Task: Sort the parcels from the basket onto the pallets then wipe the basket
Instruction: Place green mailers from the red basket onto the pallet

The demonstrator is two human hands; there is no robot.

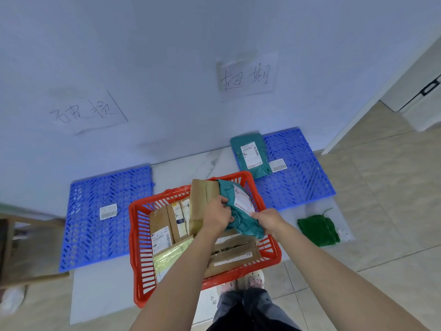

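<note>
A red plastic basket (139,247) stands on the floor between two blue pallets. It holds several brown cardboard parcels (160,226) and a yellowish one (167,255). Over the basket, both hands hold a teal bag parcel (241,211) with a white label. My left hand (216,213) grips its left side, beside an upright brown box (200,201). My right hand (269,222) pinches its right edge. The left pallet (95,235) carries only a barcode sticker. The right pallet (298,168) bears another teal parcel (250,155).
A folded green cloth (318,229) lies on the floor right of the basket. Handwritten paper signs (247,76) hang on the wall above each pallet. A wooden piece of furniture (14,235) stands at the left edge. My feet (248,281) are just behind the basket.
</note>
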